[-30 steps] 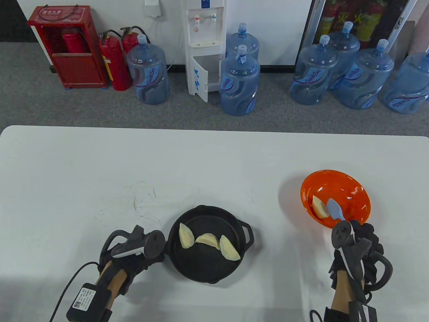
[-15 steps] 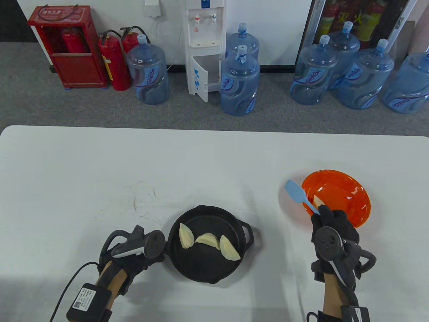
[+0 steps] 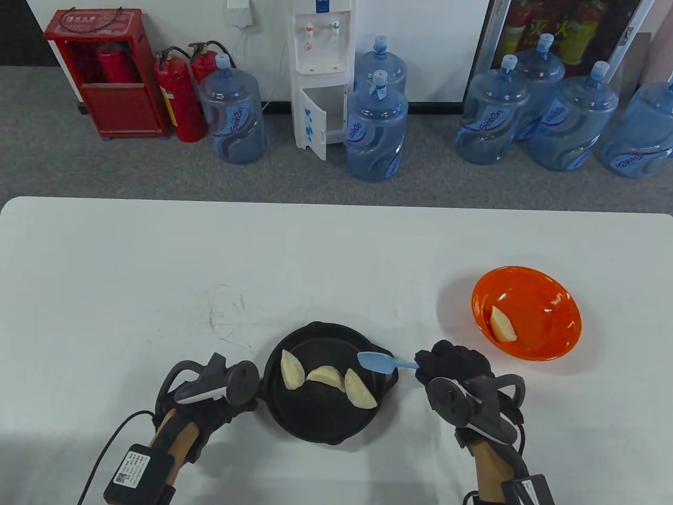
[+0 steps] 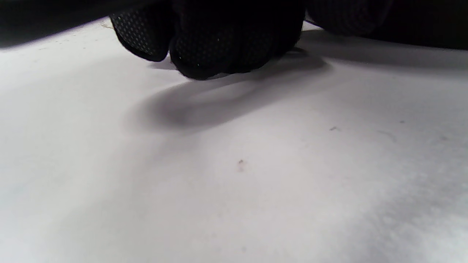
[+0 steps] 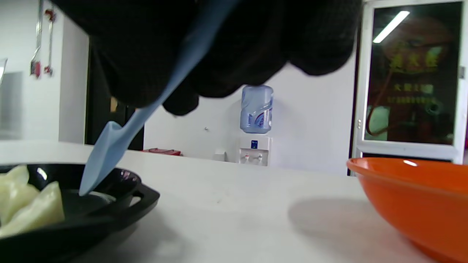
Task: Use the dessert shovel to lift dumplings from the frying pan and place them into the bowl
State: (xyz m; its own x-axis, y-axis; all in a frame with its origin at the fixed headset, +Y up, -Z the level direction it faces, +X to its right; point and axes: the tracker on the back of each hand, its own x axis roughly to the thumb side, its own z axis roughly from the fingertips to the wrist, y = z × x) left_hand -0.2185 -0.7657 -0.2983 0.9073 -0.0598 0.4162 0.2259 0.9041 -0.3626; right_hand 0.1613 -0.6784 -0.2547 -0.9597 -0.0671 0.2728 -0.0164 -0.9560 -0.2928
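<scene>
Blue dessert shovel (image 3: 377,362) pinched in right hand (image 3: 456,366), blade over frying pan (image 3: 320,421) at 3 o'clock of three dumplings (image 3: 327,377); left hand (image 3: 210,400) curled at pan's 9 o'clock, grip unclear.

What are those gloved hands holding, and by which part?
The right hand grips the blue dessert shovel by its handle. The left hand's grip cannot be told.

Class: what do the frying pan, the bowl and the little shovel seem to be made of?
Frying pan: matt black, thick-walled, probably cast iron. Bowl: glossy orange, slightly see-through, likely plastic. Shovel: pale blue, smooth and dull, probably silicone or plastic.
</scene>
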